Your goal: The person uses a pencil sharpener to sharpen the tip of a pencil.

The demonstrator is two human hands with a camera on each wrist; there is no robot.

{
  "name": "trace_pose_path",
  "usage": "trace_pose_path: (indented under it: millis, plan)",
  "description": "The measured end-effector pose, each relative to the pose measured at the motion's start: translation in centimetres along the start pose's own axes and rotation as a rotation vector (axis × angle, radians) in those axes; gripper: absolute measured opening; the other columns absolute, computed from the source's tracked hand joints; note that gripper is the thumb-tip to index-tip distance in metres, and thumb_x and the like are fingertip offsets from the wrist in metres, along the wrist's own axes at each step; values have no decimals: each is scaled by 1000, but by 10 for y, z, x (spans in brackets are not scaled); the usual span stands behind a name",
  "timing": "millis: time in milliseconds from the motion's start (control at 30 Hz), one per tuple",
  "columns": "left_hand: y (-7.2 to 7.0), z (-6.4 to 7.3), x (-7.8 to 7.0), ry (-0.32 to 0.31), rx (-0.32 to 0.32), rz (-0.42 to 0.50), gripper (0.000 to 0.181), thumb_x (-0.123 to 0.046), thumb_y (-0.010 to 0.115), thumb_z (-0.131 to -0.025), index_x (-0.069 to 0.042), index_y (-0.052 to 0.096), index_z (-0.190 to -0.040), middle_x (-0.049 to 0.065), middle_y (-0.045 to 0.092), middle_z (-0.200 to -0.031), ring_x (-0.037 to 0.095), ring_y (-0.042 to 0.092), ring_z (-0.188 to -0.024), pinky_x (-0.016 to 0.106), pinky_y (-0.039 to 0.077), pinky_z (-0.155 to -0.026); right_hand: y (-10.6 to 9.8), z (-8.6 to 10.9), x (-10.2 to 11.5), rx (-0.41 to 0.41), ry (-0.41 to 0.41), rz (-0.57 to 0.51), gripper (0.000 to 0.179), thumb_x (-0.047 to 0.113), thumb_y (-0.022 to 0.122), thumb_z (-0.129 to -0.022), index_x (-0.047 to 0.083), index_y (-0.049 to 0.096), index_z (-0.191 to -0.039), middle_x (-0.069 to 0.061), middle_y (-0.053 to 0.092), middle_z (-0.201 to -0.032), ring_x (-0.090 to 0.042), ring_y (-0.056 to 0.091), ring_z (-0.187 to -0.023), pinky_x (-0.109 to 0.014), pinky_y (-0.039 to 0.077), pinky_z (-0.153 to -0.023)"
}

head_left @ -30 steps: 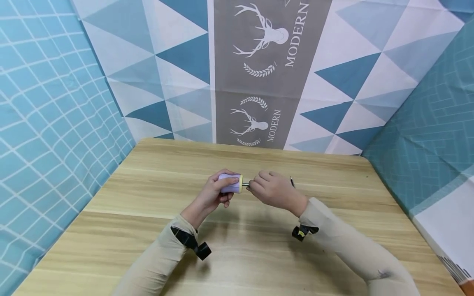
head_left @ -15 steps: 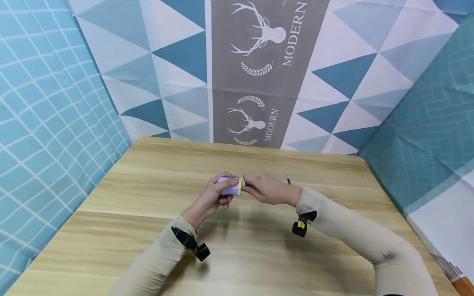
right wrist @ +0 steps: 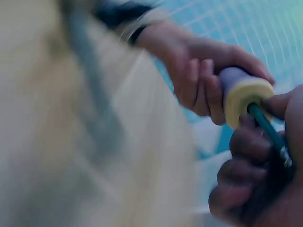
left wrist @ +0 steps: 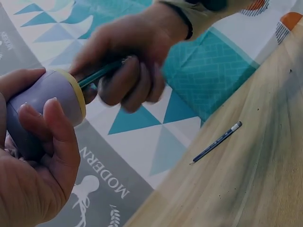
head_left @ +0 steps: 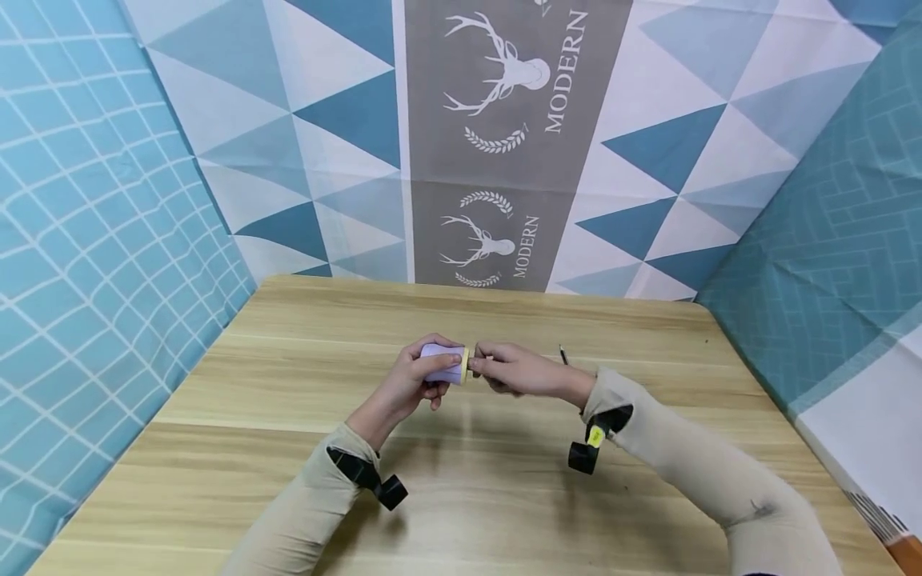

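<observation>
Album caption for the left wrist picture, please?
The left-hand grip holds a purple cylinder, the right-hand grip a green pencil in its yellow end; a dark pencil lies apart.

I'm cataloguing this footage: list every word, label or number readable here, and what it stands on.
"MODERN": upper print, grey panel.
"MODERN": lower print, same panel.
Yellow tag on the right wrist strap: too small to read.
Dark pencil: marks too small to read.
Green stick: silvery marks blurred.
Purple-and-yellow cylinder: none readable.

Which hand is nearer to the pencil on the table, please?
Right: in the head view, the right hand is just left of the pencil, the left hand farther left.
</observation>
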State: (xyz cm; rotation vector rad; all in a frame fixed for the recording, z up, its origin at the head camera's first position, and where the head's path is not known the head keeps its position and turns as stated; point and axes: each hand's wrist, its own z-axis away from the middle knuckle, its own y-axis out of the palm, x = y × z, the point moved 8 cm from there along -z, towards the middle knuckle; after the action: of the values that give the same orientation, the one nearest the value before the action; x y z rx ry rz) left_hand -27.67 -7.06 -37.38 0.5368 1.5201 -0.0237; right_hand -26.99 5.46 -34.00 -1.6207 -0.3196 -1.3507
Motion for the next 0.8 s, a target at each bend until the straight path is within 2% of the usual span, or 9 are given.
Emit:
trace_pose_path:
  millis: [67,167,233,300,400,500,600,667,800]
  plan:
    - [0,0,-1,5,2,-2,13,-11,63,-88,-20,68,-96,5,55,-62,8,42,-40,22,42,-35,-5,8,16,-135,-122,422,27,33,50,-104,6,53,-106,3,50,-66,-10,41,-53,-26,36,-46]
    - [-1,0,-2,10,-2,-3,13,-11,62,-88,-19,67,-96,5,56,-62,7,41,-40,22,42,-35,-1,22,38,-342,-419,1020,30,35,50,-103,7,58,-108,-1,59,-78,-13,51,-61,-27,45,-50]
    - [-2,1,-2,12,-2,2,12,-12,62,-89,-19,67,-97,5,56,-62,7,41,-40,21,42,-35,8,30,44,-476,-639,1307,29,30,47,-105,4,59,-104,-3,60,-82,-15,52,-64,-26,46,-50]
    - [-3,2,-2,3,-2,7,12,-13,62,-89,-19,67,-98,5,56,-62,7,41,-40,21,42,-36,16,35,42,-584,-830,1502,29,23,41,-107,4,60,-97,-3,58,-80,-16,50,-64,-25,44,-50]
    - [-3,3,0,-13,-2,15,13,-13,61,-90,-18,67,-100,5,56,-62,7,41,-39,21,42,-35,23,33,39,-625,-973,1638,27,15,40,-107,7,59,-91,0,56,-76,-14,46,-61,-24,39,-47]
    - [-3,2,3,-25,-8,26,12,-14,62,-90,-16,65,-101,5,55,-62,7,40,-39,22,42,-35,26,28,36,-610,-1014,1692,29,13,37,-108,7,57,-87,0,55,-72,-12,44,-58,-23,37,-46]
    - [-1,0,5,-31,-10,34,12,-15,63,-90,-15,64,-102,4,55,-62,7,41,-39,21,41,-36,27,24,33,-582,-999,1712,33,11,31,-109,8,52,-84,1,51,-66,-11,40,-52,-22,34,-43]
    - [0,-1,7,-41,-12,38,12,-15,64,-90,-15,64,-101,4,56,-63,6,41,-39,21,41,-36,26,23,32,-553,-971,1683,36,11,26,-110,7,49,-83,2,48,-62,-10,37,-49,-22,31,-41]
    - [-1,-1,10,-57,-32,45,9,-15,63,-90,-15,64,-99,4,55,-62,5,40,-38,21,39,-35,25,19,32,-460,-873,1513,39,16,19,-111,7,44,-83,5,37,-56,-7,27,-47,-21,24,-39]
